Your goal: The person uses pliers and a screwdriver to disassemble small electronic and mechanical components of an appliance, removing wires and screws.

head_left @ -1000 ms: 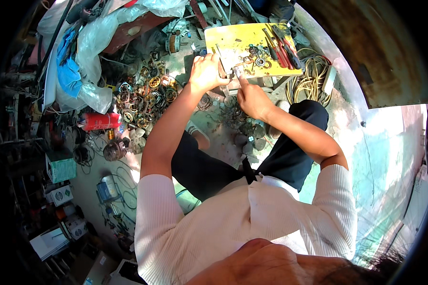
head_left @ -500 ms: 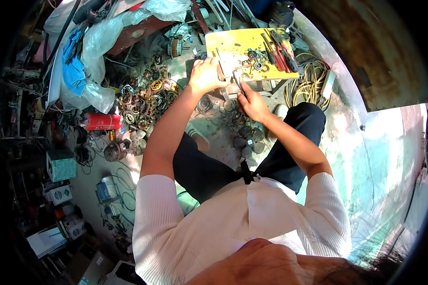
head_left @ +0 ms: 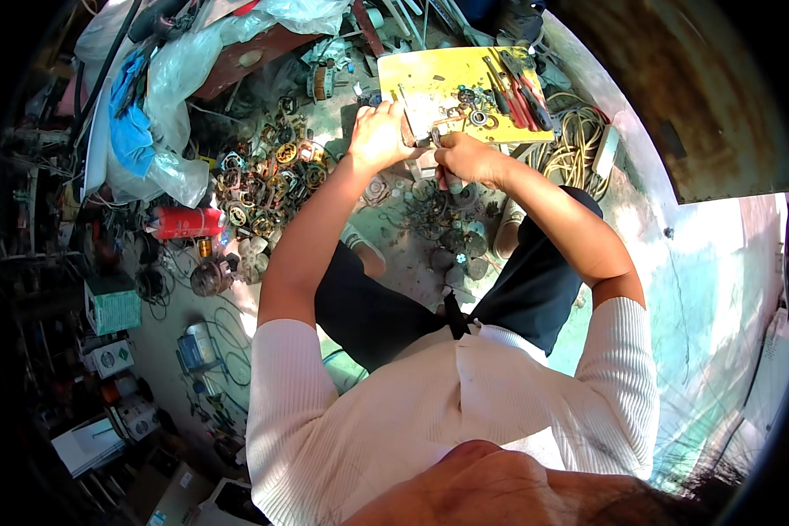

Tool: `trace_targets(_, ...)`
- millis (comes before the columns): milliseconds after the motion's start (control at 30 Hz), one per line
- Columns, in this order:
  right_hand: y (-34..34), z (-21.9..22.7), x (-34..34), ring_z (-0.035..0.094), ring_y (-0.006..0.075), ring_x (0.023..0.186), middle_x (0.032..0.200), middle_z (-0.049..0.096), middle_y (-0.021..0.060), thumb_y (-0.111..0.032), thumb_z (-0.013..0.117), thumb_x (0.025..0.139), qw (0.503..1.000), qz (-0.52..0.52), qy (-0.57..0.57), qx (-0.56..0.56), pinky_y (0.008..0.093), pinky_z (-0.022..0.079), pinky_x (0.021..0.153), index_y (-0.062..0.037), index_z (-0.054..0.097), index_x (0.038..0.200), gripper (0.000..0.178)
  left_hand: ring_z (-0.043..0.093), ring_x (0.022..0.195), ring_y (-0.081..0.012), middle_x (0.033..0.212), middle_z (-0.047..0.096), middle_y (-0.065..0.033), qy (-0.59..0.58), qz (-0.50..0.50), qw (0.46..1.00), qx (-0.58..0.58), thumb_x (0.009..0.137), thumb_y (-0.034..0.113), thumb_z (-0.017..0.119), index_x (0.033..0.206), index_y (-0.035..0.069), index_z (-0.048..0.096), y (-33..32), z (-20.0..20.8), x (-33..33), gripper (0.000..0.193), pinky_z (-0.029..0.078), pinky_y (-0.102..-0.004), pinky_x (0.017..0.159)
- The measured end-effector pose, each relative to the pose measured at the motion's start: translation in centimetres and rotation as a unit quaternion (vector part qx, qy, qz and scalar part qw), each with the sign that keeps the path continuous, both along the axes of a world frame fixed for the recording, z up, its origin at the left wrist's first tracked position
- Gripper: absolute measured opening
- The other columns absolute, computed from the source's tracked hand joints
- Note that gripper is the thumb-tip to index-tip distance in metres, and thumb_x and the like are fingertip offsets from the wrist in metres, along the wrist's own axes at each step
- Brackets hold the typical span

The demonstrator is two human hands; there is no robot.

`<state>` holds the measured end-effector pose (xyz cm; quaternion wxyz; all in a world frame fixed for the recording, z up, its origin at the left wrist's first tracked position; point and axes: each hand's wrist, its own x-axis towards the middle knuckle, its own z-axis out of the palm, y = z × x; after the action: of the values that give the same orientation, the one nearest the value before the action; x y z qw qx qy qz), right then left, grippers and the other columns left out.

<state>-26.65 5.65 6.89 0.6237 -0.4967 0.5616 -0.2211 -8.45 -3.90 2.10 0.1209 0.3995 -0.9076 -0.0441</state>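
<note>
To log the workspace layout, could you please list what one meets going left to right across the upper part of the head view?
Blue cloth → red canister → left hand → right hand → red-handled pliers → coiled cable.

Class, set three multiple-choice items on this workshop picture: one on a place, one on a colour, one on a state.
1. Where does the yellow board lie?
A. Beyond both hands
B. On the person's lap
C. Behind the person

2. What colour is the canister on the floor?
A. Green
B. Red
C. White

3. How are the left hand and right hand placed?
A. Far apart
B. Resting on the knees
C. Close together around a small metal part

Answers: 1 A, the board sits past the hands; 2 B, its body is red; 3 C, both hands meet at the part.
</note>
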Motion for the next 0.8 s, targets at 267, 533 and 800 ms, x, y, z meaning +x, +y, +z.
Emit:
trace_targets(267, 4.1, -12.1, 3.9, 0.061, 0.0442, 0.066, 0.078, 0.063, 0.0266, -0.009, 0.05, 0.095, 0.869, -0.155, 0.269, -0.385, 0.0512, 0.049, 0.062, 0.0043, 0.024, 0.145, 0.058, 0.06, 0.104, -0.0367, 0.106, 0.062, -0.0197, -0.009, 0.006, 1.0, 0.028, 0.057, 0.046, 0.084, 0.113, -0.001, 0.055, 0.1, 0.2, -0.4, 0.078, 0.042, -0.0446, 0.097)
trace_targets(533, 3.6, -12.4, 1.3, 0.063, 0.0417, 0.073, 0.093, 0.066, 0.0209, -0.015, 0.051, 0.096, 0.9, -0.131, 0.192, -0.369, 0.0466, 0.052, 0.066, -0.0099, 0.035, 0.147, 0.054, 0.06, 0.104, -0.0364, 0.106, 0.062, -0.0199, -0.012, 0.013, 1.0, 0.023, 0.056, 0.046, 0.085, 0.112, -0.001, 0.055, 0.0, 0.2, -0.2, 0.078, 0.042, -0.0454, 0.097)
trace_targets(800, -1.1, -1.1, -2.2, 0.058, 0.0097, 0.059, 0.074, 0.061, 0.0025, -0.01, 0.053, 0.095, 0.963, -0.131, -0.193, 0.133, 0.0237, 0.046, 0.048, -0.0033, 0.058, 0.093, 0.008, 0.062, 0.1, -0.035, 0.103, 0.063, -0.0178, -0.008, -0.001, 1.0, -0.001, 0.055, 0.046, 0.085, 0.109, 0.0, 0.056, -0.4, -0.5, -0.6, 0.076, 0.043, -0.0445, 0.095)
